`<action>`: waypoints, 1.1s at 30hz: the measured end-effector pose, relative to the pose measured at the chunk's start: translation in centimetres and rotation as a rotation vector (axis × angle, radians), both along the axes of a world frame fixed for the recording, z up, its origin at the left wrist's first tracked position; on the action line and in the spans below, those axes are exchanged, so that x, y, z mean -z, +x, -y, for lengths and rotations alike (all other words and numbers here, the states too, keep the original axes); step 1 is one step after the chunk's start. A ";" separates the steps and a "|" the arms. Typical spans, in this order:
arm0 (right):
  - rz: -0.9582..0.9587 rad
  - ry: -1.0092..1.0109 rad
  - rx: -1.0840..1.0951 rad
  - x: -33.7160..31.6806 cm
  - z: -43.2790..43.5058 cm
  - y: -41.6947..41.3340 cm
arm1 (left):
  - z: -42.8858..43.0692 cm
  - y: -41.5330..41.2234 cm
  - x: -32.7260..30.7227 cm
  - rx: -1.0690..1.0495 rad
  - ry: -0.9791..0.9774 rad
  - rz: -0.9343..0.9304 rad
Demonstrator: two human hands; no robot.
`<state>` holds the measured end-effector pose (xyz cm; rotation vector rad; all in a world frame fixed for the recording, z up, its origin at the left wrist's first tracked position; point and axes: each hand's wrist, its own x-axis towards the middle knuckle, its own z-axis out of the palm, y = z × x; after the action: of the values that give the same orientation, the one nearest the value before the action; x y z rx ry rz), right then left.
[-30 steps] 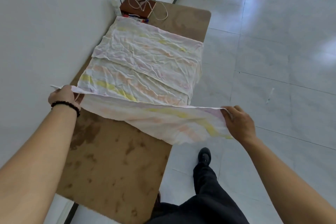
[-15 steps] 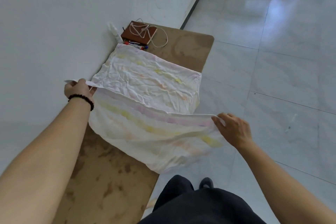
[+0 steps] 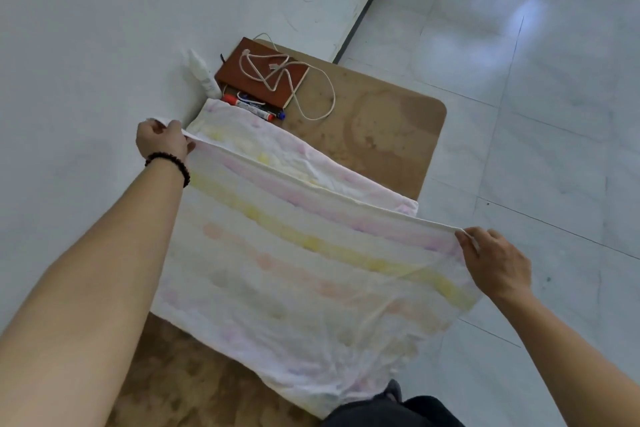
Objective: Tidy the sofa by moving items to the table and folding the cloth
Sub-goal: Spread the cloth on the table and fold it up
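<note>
Both hands [image 3: 162, 140] [image 3: 497, 263] on unlabelled striped cloth [image 3: 304, 274].

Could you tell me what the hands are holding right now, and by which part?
Both hold the striped cloth by its lifted hem: left hand at one corner, right hand at the other.

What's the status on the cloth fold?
Left hand and right hand each pinch a cloth corner, edge taut above the table. Notebook, cord and markers beyond the fold.
</note>
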<state>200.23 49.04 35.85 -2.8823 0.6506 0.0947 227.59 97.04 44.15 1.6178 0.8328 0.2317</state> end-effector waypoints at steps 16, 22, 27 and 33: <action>-0.369 -0.017 0.075 8.3 -1.1 6.8 | 7.0 13.9 12.0 0.162 0.511 -0.216; -0.342 0.203 0.068 9.1 -1.2 9.4 | 7.3 13.1 12.9 0.431 0.605 -0.271; 0.006 0.309 0.262 5.7 -3.2 11.2 | 6.7 12.1 10.2 0.693 0.633 -0.297; 0.229 0.304 -0.454 3.3 -13.4 14.8 | 5.4 7.0 11.3 0.820 0.972 -0.334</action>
<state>215.08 62.48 32.54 -2.6321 -0.0614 -0.0691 234.61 91.64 32.88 2.8254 0.1946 -0.2827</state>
